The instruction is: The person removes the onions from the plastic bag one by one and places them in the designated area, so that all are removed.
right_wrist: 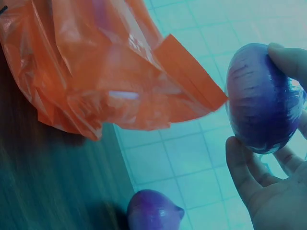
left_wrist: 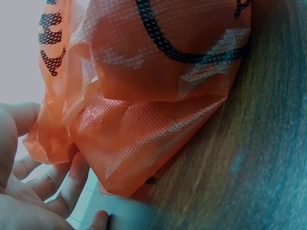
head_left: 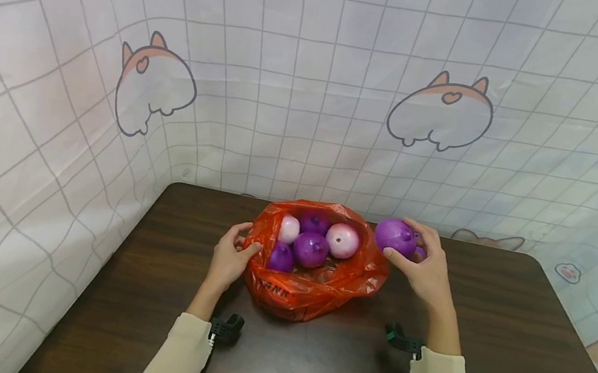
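Observation:
An orange-red plastic bag [head_left: 279, 305] stands on the table with its mouth spread wide. Inside lie several glossy onions, some purple [head_left: 311, 250], others pinkish white [head_left: 342, 241]. My left hand [head_left: 229, 260] pinches the bag's left rim, thumb over the edge. In the left wrist view, the fingers [left_wrist: 45, 184] are beside the gathered plastic. Just right of the bag, my right hand [head_left: 428, 267] holds a purple onion [right_wrist: 261, 98] between thumb and fingers, raised above the table. Another purple onion [right_wrist: 154, 211] sits on the table below, mostly hidden behind the right hand in the head view.
The dark wooden table [head_left: 491, 351] reaches back to a white gridded cloth [head_left: 339, 88] printed with cartoon dogs. This cloth also hangs along the left and right sides. Black straps [head_left: 226, 328] with small devices are worn on both wrists.

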The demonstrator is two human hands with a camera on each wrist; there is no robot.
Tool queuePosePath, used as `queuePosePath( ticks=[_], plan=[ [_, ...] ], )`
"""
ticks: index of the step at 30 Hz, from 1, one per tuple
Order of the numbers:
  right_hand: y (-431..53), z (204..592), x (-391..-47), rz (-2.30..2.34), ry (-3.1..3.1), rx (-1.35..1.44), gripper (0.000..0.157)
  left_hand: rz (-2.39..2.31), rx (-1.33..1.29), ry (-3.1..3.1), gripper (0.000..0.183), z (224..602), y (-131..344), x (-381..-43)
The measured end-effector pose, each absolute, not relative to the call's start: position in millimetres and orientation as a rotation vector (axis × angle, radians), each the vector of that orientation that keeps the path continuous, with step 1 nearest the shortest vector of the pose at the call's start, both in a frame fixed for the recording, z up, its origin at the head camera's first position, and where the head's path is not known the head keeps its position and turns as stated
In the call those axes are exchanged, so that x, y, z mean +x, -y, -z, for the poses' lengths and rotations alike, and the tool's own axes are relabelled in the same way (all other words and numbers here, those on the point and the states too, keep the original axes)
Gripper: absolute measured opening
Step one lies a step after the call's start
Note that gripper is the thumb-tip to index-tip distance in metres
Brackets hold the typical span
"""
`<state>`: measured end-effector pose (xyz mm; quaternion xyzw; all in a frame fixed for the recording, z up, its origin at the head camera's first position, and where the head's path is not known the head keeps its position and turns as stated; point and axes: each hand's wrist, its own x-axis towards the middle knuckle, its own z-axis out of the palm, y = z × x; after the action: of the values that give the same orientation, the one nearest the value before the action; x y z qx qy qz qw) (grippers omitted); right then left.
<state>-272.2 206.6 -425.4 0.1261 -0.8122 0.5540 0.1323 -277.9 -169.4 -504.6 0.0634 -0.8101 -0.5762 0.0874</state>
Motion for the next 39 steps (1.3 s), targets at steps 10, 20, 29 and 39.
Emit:
queuePosePath(
  ticks=[10, 20, 29, 39],
  plan=[
    [-229.1, 439.6, -281.4, -1.540, 2.319, 0.275, 0.067, 1.715, 0.184, 2.406, 0.048, 505.0, 169.9, -277.3],
    [-244.8, 435.9, -278.9, -1.493, 2.345, 0.202, 0.070, 1.699, 0.154, 2.411, 0.049, 508.4, 169.2, -278.9],
    [-247.8, 446.5, -283.4, -1.503, 2.322, 0.056, 0.071, 1.702, 0.170, 2.412, 0.048, 507.6, 170.3, -278.5],
    [-280.3, 464.4, -292.4, -1.399, 2.454, 0.010, 0.072, 1.691, 0.158, 2.394, 0.050, 508.7, 170.0, -278.8]
  ],
)
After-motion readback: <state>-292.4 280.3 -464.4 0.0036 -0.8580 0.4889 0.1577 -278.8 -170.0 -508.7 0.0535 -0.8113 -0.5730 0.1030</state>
